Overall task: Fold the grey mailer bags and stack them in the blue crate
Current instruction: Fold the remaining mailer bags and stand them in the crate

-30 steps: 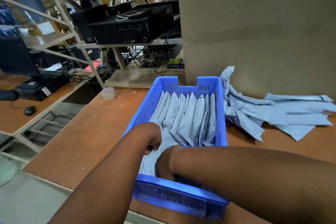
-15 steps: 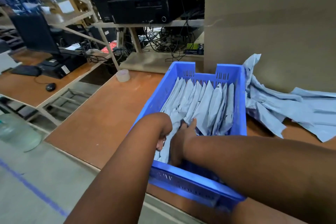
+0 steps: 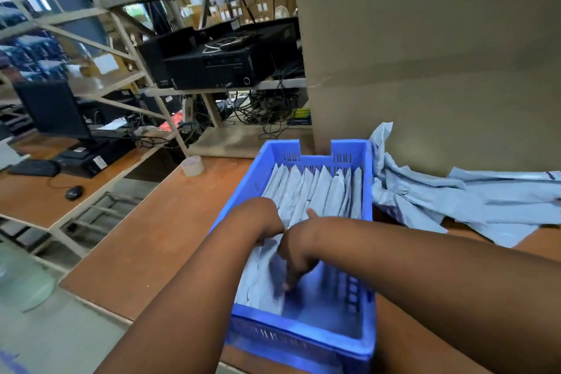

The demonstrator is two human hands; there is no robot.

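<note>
A folded bag (image 3: pixel 267 279) is being seated in the blue crate (image 3: pixel 303 340), just beside the upright row. It is gripped by the left hand (image 3: pixel 267 225); the right hand (image 3: pixel 296 261) presses it with pointed-down fingers. Unfolded bags (image 3: pixel 455 200) lie right of the hands; one is needed next.

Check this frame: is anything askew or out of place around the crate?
Nothing is spilled or damaged. The unfolded mailers lie in a crumpled heap right of the blue crate, one edge riding up its wall; the folded bags stand in a neat row.
</note>
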